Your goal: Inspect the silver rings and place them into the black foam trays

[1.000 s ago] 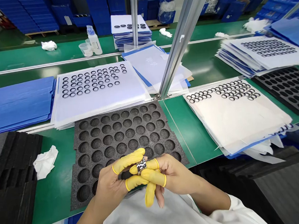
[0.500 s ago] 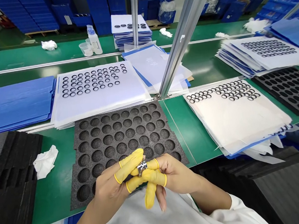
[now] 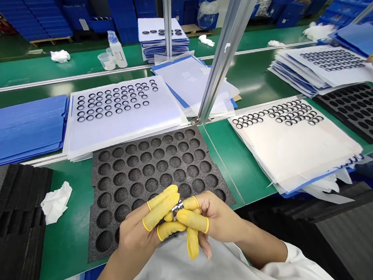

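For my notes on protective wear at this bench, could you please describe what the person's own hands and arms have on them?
The left hand and right hand wear yellow rubber finger cots with rolled rims, covering the fingers only. A short white sleeve shows at the right arm.

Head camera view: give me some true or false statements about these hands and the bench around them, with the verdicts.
The left hand and right hand both wear yellow finger covers. True.
A metal ring sits between the fingers of the two hands. True.
The hands are over a blue plastic tray. False: they are over a black foam tray with round pockets.
A white cloth lies to the left of that tray. True.
The bottle stands right beside the hands. False: the bottle stands on the far bench, beside a clear cup.
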A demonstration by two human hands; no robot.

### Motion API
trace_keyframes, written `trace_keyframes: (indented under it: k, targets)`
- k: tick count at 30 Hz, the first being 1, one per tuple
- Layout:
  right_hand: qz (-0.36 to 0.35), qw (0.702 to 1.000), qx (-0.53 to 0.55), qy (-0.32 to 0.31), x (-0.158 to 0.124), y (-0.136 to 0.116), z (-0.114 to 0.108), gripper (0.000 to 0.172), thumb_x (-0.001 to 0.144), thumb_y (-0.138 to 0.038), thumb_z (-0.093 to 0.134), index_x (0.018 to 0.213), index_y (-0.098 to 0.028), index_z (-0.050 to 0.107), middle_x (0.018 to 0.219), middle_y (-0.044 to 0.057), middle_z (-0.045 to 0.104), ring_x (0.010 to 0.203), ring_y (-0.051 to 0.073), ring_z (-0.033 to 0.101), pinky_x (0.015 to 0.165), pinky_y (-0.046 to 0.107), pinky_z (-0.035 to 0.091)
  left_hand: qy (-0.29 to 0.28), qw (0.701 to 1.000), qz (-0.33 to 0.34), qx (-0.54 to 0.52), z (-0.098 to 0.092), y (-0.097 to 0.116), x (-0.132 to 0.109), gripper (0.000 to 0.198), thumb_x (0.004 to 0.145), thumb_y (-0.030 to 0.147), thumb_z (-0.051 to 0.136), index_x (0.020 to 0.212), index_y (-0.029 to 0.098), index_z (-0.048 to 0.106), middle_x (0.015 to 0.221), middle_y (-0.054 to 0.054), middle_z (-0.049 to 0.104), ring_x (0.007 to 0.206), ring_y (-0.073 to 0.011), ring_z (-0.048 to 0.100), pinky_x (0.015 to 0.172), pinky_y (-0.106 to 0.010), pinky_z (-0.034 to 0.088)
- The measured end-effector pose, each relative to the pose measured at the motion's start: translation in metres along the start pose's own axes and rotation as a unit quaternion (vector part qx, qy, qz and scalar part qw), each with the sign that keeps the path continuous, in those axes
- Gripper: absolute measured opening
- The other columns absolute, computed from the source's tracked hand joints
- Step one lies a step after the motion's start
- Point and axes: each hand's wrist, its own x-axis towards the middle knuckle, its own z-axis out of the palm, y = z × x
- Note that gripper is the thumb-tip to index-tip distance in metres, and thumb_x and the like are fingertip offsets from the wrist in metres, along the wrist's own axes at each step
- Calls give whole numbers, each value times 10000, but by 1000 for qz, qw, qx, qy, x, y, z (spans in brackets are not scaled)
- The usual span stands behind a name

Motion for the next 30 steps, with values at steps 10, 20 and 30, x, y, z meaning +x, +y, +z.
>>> trace_keyframes:
  k: [10,20,30]
  targets:
    - [2,1000,-7,5,1,3,-2,594,827,-709,664,877,-117,677,621,-7,710,312,20,446,375,145,361,16,997,36,62,-2,-8,1,594,919,173,713,1478,279,542,1289,-72,749,1052,-196,770,909,-247,644]
    - [29,998,-10,-63,3,-1,-10,566,840,-640,703,993,-98,753,667,13,739,377,26,538,447,138,393,-1,999,31,42,-4,-5,0,620,879,152,755,1460,255,564,1267,-84,751,1071,-213,761,947,-274,633]
    - [-19,1000,-6,-24,4,2,0,560,864,-638,675,891,-82,741,501,-30,645,308,22,467,397,144,312,9,995,44,84,-2,-4,0,649,883,176,758,1482,272,527,1252,-76,762,1047,-232,775,853,-290,672]
